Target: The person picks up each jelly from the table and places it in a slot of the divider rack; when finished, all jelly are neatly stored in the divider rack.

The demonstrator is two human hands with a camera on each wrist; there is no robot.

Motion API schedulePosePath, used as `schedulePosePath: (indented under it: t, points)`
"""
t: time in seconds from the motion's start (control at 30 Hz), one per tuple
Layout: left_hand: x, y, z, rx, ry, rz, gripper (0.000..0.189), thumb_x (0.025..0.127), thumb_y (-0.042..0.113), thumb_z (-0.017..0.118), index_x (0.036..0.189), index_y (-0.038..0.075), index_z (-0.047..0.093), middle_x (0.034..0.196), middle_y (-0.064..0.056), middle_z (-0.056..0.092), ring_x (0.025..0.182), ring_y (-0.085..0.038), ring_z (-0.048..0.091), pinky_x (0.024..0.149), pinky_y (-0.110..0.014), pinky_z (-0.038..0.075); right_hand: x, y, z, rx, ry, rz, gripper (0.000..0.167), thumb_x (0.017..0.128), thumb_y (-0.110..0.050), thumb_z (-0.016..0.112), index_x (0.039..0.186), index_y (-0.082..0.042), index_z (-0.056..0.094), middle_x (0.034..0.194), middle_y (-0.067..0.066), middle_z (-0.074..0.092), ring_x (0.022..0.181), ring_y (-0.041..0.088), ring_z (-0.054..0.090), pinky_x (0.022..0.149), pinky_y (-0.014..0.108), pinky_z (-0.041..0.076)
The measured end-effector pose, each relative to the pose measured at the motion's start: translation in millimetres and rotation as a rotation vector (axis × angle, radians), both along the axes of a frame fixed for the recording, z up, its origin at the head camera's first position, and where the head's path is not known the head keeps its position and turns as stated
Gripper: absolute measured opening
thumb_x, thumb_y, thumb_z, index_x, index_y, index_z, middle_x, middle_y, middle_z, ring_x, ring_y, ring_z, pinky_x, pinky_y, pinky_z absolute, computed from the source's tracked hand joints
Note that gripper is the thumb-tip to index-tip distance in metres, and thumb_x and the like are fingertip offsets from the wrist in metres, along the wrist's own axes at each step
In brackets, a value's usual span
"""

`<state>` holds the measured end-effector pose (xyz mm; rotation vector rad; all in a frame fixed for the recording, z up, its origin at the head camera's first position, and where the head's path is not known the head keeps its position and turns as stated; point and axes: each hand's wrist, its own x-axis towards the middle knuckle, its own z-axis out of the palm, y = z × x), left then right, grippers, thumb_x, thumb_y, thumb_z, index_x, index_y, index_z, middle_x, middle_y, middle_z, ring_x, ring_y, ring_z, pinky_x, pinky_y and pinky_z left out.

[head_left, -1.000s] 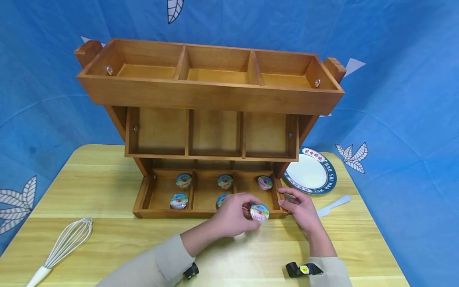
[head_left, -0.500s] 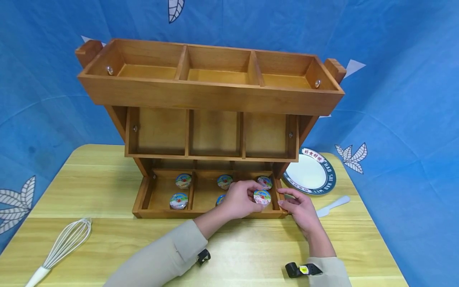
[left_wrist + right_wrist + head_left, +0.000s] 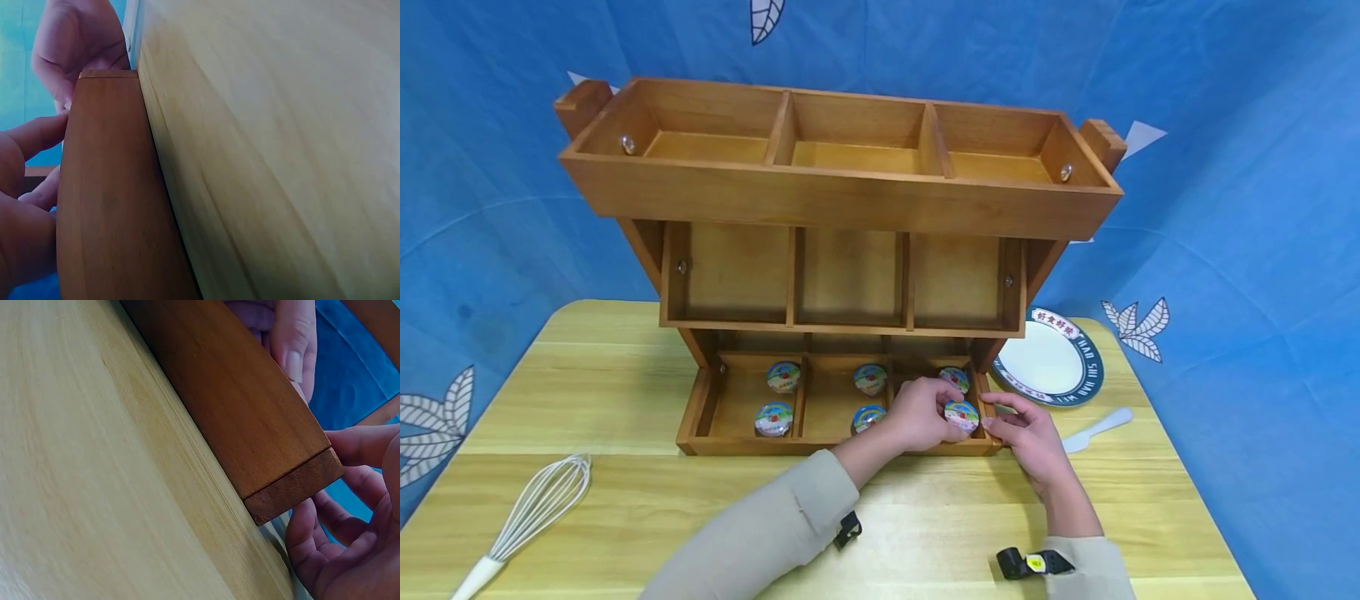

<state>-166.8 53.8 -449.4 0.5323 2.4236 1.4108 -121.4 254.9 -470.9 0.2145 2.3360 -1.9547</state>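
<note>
My left hand [image 3: 925,414] pinches a small round cup with a printed lid [image 3: 961,416], perhaps a jelly or pudding cup. It holds the cup inside the right compartment at the front of the wooden rack's bottom tray [image 3: 842,447]. A similar cup [image 3: 953,379] lies behind it. The middle compartment holds two cups [image 3: 870,379], the left compartment two more [image 3: 773,419]. My right hand [image 3: 1033,437] grips the tray's right end, its fingertips on the rim. In the left wrist view the tray's front board [image 3: 112,187] hides the held cup.
Above the bottom tray rise two more divided tiers of the rack [image 3: 842,187], the top one jutting forward. A rimmed plate [image 3: 1045,354] and a white plastic knife [image 3: 1097,431] lie to the right. A whisk [image 3: 538,508] lies at the left front.
My left hand has carried the cup from in front of the tray, up and to the right, into the right compartment. My right hand has stayed at the tray's end.
</note>
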Motion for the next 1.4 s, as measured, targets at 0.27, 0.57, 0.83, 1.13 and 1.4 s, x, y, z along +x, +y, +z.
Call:
schedulePosePath:
  t: [0.27, 0.57, 0.83, 1.13, 1.4]
  points:
    - [-2.1, 6.0, -0.2, -0.032, -0.076, 0.045, 0.039, 0.073, 0.014, 0.091, 0.108, 0.012, 0.074, 0.094, 0.005, 0.066, 0.085, -0.010, 0.060, 0.072, -0.025, 0.051, 0.2, 0.8, -0.1, 0.002, 0.003, -0.002, 0.038, 0.092, -0.002, 0.069, 0.129, 0.000, 0.063, 0.130, 0.014, 0.054, 0.089, 0.019, 0.054, 0.071, 0.026, 0.050]
    - [-4.8, 7.8, -1.2, -0.109, -0.061, 0.041, 0.034, 0.072, 0.016, 0.092, 0.102, 0.015, 0.076, 0.098, 0.006, 0.069, 0.096, -0.014, 0.062, 0.085, -0.029, 0.050, -0.9, 1.0, -1.5, -0.003, 0.011, -0.004, 0.039, 0.090, -0.001, 0.070, 0.128, 0.000, 0.064, 0.125, 0.014, 0.055, 0.084, 0.017, 0.055, 0.068, 0.026, 0.050]
    - [-5.1, 7.1, -0.2, -0.113, -0.074, 0.015, 0.034, 0.073, 0.010, 0.090, 0.104, 0.012, 0.075, 0.092, 0.005, 0.068, 0.089, -0.012, 0.062, 0.082, -0.027, 0.051, -1.4, 1.2, -1.5, 0.000, 0.002, -0.005, 0.038, 0.091, -0.002, 0.070, 0.129, 0.000, 0.064, 0.126, 0.014, 0.054, 0.086, 0.019, 0.054, 0.068, 0.026, 0.049]
    - [-4.3, 6.1, 0.1, -0.120, -0.049, 0.007, 0.041, 0.071, 0.002, 0.085, 0.109, 0.007, 0.072, 0.094, 0.000, 0.069, 0.090, -0.015, 0.064, 0.080, -0.025, 0.052, -0.5, -0.2, -0.1, 0.015, -0.006, -0.009, 0.038, 0.091, -0.002, 0.069, 0.129, 0.000, 0.064, 0.129, 0.014, 0.053, 0.091, 0.021, 0.052, 0.070, 0.026, 0.049]
    - [1.6, 0.1, 6.6, -0.137, 0.007, -0.004, 0.054, 0.076, 0.021, 0.088, 0.124, 0.007, 0.068, 0.109, -0.004, 0.070, 0.101, -0.017, 0.064, 0.084, -0.028, 0.052, 0.0, -0.7, 0.5, 0.019, -0.008, -0.010, 0.038, 0.092, -0.002, 0.069, 0.129, 0.000, 0.064, 0.130, 0.013, 0.053, 0.092, 0.022, 0.052, 0.070, 0.027, 0.050]
